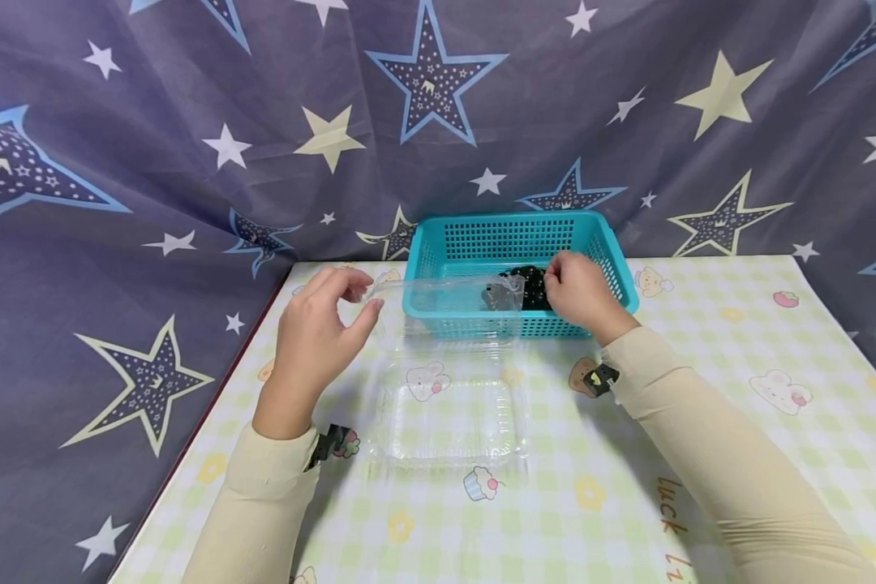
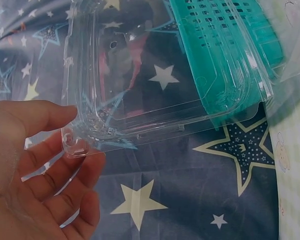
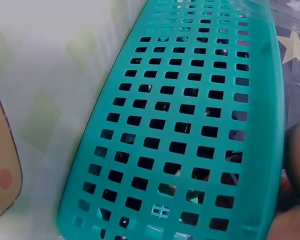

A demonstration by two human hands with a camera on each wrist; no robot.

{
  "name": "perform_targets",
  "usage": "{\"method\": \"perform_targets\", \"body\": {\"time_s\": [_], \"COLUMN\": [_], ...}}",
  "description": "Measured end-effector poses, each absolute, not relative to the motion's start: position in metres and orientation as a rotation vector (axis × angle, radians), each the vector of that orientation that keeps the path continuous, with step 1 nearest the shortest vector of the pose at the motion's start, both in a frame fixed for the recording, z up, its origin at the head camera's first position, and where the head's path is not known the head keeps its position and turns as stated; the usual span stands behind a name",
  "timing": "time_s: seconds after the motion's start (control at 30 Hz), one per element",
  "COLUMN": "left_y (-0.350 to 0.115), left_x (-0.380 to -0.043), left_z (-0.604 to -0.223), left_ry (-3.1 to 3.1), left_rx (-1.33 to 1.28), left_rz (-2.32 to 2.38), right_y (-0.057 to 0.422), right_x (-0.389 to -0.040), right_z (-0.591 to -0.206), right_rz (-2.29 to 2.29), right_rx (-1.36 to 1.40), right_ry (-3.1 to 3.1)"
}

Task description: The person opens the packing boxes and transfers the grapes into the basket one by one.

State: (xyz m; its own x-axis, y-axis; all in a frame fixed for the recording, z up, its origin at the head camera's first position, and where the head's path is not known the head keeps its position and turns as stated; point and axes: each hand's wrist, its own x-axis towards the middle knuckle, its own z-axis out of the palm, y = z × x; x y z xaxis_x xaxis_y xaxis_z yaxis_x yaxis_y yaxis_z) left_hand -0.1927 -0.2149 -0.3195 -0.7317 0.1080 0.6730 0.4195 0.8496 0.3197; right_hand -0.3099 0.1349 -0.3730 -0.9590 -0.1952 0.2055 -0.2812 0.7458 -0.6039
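Note:
A clear plastic clamshell box (image 1: 448,422) stands open on the table, its lid (image 2: 155,112) raised toward the basket. My left hand (image 1: 321,324) holds the lid's left corner between thumb and fingers, the thumb (image 2: 50,115) on the near side. In the teal basket (image 1: 474,225) lies a cluster of shiny black balls (image 1: 534,285), like a bunch of grapes, partly seen through the lid. My right hand (image 1: 580,292) reaches over the basket's front rim and pinches the cluster's right side with curled fingers. In the right wrist view the basket wall hides most of that grip.
A tablecloth (image 1: 599,519) with green checks and cartoon prints covers the table. Behind the basket hangs a dark star-patterned curtain (image 1: 555,105), which also runs down the table's left side. Each wrist wears a small black camera.

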Motion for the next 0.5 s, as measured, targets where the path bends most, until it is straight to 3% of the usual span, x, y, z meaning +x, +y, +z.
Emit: {"method": "perform_targets", "body": {"time_s": [0.5], "left_y": [-0.2152], "left_x": [-0.1934], "left_z": [-0.3195], "left_ry": [-2.373], "left_rx": [-0.372], "left_rz": [-0.623], "right_y": [0.1299], "right_x": [-0.3099], "right_z": [-0.3767], "right_rz": [0.829], "right_rx": [0.344], "right_ry": [-2.826]}}
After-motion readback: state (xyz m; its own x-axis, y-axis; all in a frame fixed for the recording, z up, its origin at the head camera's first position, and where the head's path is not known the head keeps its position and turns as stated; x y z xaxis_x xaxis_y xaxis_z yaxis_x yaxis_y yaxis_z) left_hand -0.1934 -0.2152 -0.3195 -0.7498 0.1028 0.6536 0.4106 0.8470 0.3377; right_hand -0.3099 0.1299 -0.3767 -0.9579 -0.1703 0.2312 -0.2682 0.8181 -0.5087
